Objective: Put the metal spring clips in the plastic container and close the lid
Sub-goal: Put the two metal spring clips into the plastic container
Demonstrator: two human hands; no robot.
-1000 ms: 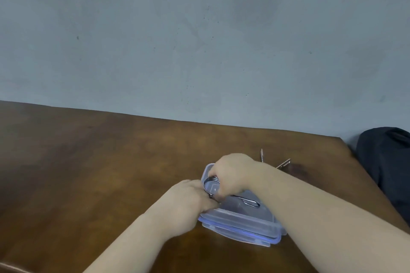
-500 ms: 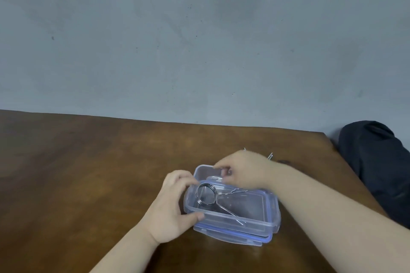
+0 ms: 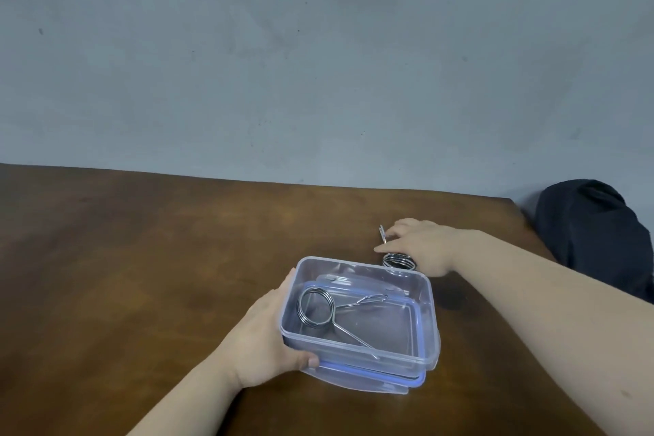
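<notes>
behind box, r hand outstretched

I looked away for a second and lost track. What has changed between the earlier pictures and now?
The right hand let go of the spring clip in the container and reached out past the container's far side to the second spring clip on the table; whether it grips it yet is unclear. The left hand shifted to hold the plastic container by its left wall. The container stays on its lid.
</notes>
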